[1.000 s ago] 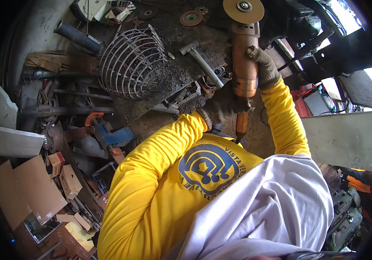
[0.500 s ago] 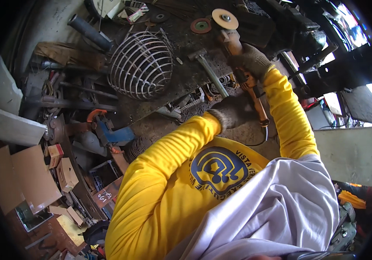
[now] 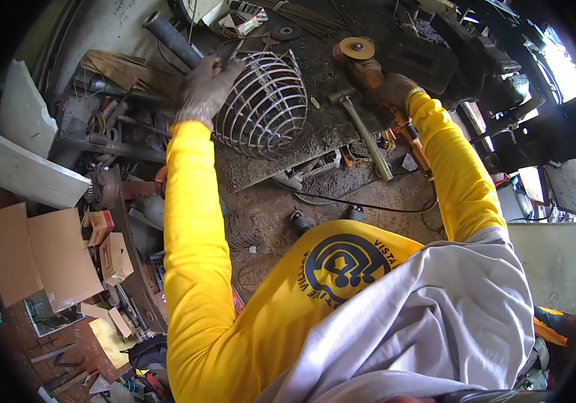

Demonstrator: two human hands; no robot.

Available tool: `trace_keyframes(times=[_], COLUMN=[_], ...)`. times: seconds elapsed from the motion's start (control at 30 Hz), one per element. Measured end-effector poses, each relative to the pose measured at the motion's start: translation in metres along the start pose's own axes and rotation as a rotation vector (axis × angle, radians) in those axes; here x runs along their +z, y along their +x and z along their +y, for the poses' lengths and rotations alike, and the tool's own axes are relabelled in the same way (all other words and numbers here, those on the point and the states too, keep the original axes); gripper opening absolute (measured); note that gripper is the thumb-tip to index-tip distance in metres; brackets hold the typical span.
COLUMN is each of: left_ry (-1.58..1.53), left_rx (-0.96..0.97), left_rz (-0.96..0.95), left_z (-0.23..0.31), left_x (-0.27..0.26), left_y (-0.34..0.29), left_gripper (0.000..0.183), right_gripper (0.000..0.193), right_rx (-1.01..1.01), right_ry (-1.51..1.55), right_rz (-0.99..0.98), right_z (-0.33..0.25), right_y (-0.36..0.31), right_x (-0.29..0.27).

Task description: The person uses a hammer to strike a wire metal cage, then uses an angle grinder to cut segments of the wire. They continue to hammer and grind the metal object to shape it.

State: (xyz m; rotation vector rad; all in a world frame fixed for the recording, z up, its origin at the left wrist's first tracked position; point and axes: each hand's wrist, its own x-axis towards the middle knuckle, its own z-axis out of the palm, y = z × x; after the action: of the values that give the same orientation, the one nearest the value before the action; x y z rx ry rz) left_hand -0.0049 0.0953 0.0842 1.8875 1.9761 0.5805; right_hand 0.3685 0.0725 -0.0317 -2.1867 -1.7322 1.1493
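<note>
**Left hand goes to the wire cage while the grinder is being set aside**

At the far left, flattened cardboard sheets (image 3: pixel 36 258) and small boxes are lying well away from either hand. Moving right, the left hand (image 3: pixel 206 88), gloved and dusty, is now reaching out and gripping the domed wire cage (image 3: pixel 261 104) on the metal workbench (image 3: pixel 328 131); its fingers are curled over the outer rings at the cage's left shoulder, the fingertips hooking between the wires. A second ago this hand was closed on the body of the angle grinder near the person's chest, so it is now freeing itself for the cage. A dark pipe (image 3: pixel 170 39) is lying just beyond the knuckles.

To the right of the cage, a hammer (image 3: pixel 363 131) is resting on the bench, between the two hands. Further right, the right hand (image 3: pixel 395 91) is wrapping its fingers closed around the orange angle grinder (image 3: pixel 367 67), whose disc is facing up past the fingertips. The tool has swung away from the body and is now sitting low by the bench, which suggests grinding is pausing while the cage is being repositioned or turned.
</note>
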Motion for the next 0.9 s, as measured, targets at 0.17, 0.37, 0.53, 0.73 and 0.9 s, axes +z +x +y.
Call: trace_keyframes(times=[0.17,0.37,0.53,0.73,0.9], left_ry=[-0.01,-0.459,-0.385,-0.1,0.152], left_rx=[-0.051,0.108,0.252,0.416,0.501], left_rz=[-0.219,-0.256,0.135,0.52,0.762], left_z=[-0.018,-0.035,-0.131,-0.154,-0.136], left_x=[0.03,-0.002,-0.025,-0.014,0.013], left_y=[0.037,0.002,-0.046,-0.099,-0.138], left_gripper=[0.068,0.052,0.054,0.042,0.034], right_gripper=[0.046,0.06,0.058,0.062,0.073], right_rx=[0.052,-0.061,-0.331,-0.588,-0.872], right_ry=[-0.046,-0.286,-0.335,0.159,0.894], right_rz=[0.017,0.539,0.9,0.63,0.261], right_z=[-0.021,0.004,-0.028,-0.045,-0.102], right_y=[-0.021,-0.021,-0.086,-0.133,-0.173], right_x=[0.001,0.026,0.061,0.094,0.107])
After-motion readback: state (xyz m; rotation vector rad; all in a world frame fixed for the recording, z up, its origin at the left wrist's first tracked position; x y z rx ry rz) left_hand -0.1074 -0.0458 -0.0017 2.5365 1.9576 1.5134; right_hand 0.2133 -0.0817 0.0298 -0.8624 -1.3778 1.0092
